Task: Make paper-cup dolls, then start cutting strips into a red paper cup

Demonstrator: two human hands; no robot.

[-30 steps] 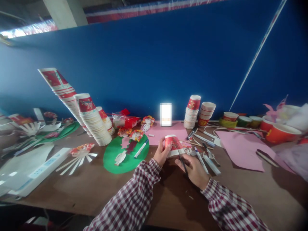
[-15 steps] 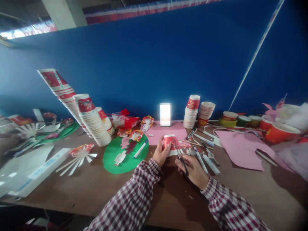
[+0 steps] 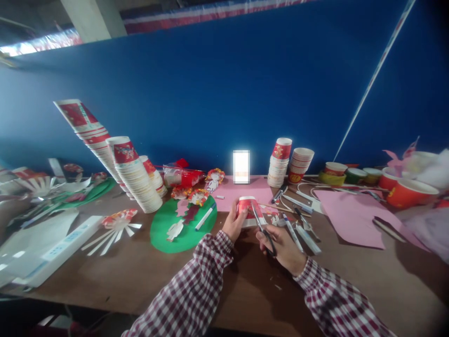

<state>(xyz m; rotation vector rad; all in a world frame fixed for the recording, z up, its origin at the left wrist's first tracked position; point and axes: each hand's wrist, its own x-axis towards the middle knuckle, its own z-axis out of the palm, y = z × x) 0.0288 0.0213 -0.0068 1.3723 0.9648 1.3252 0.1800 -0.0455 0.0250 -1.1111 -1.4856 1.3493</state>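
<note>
My left hand (image 3: pixel 234 223) grips the left side of a red and white paper cup (image 3: pixel 248 206), its thumb over the printed front. Dark-handled scissors (image 3: pixel 269 243) sit in my right hand (image 3: pixel 283 249), their blades slanting up across the cup's right part. The cup is held above the brown table (image 3: pixel 245 299), in front of a pink sheet (image 3: pixel 224 189). Beside my left hand lies a green paper circle (image 3: pixel 159 229) bearing small paper cutouts and a marker (image 3: pixel 205 217).
Tall stacks of paper cups (image 3: pixel 135 180) lean at the left; shorter stacks (image 3: pixel 278 164) stand behind my right hand. Markers (image 3: pixel 293 232) and another pink sheet (image 3: pixel 354 217) lie to the right. A cut cup with splayed strips (image 3: pixel 117 227) rests at the left.
The scissor blades have shifted slightly against the cup and look closer together. My left hand has stayed almost in place.
</note>
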